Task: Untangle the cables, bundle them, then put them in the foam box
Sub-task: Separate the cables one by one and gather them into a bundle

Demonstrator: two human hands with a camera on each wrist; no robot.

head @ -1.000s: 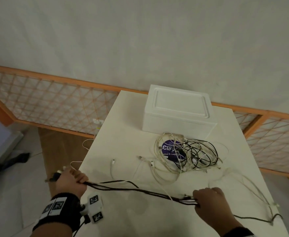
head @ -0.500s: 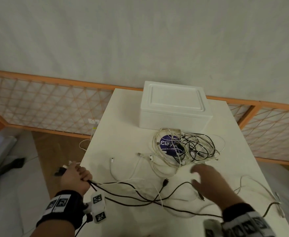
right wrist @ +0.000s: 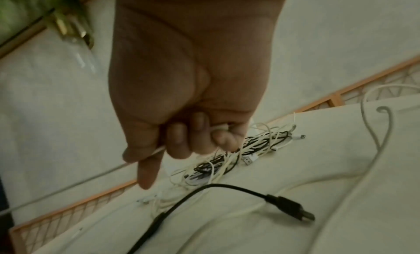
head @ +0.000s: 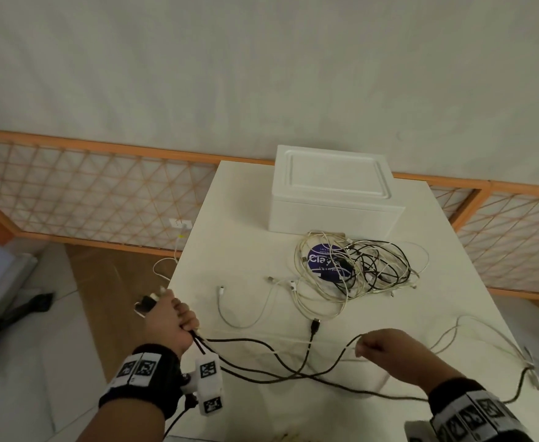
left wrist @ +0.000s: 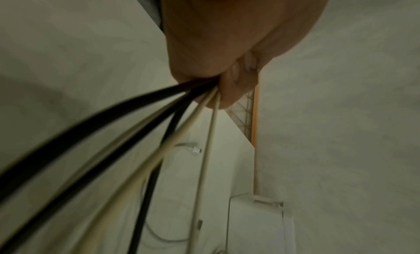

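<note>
right hand newly pinches white cable | left hand grips cable bunch | 1 foam box

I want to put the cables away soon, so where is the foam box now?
In the head view, the foam box stands closed at the far end of the table, right behind the tangled cable pile.

A round dark-blue disc under the tangled cables bears white lettering beginning "Cla"; its smaller print is too small to read.
</note>
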